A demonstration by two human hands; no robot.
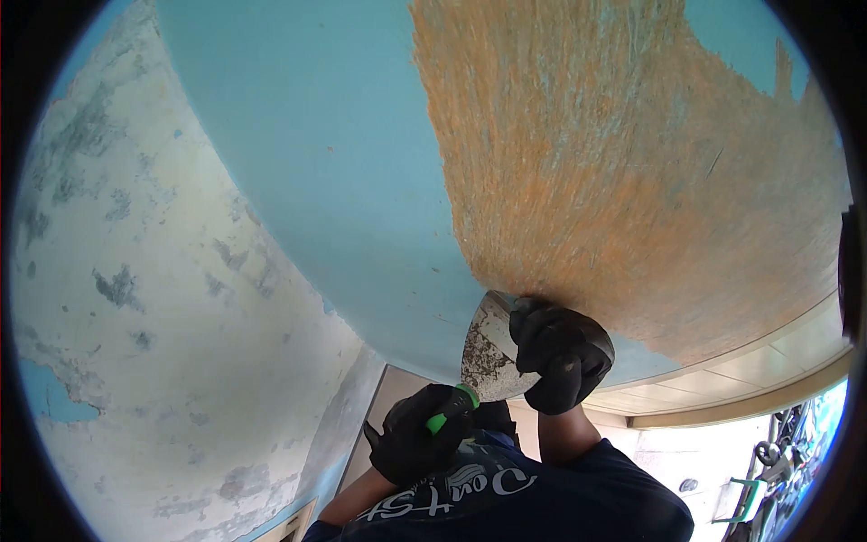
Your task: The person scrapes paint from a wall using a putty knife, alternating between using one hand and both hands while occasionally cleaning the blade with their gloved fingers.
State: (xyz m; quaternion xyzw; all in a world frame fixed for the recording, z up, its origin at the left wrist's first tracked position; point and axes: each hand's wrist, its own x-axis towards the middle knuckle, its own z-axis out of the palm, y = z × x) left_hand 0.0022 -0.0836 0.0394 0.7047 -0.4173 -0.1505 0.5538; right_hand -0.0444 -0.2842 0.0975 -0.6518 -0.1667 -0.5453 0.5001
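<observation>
My left hand, in a black glove, is wrapped round the green handle of a putty knife. The wide metal blade is stained with dark patches and points up to the wall, its far edge near the border of the scraped area. My right hand, gloved in black too, is closed at the blade's right side, its fingers pressed on the metal. Above lies the wall, with smooth blue paint on the left and a scraped orange-brown area on the right.
On the left, a white wall shows grey blotches and peeled spots. A curved pale ledge runs along the lower right. Beyond it are a green-edged object and a dark cluttered pile.
</observation>
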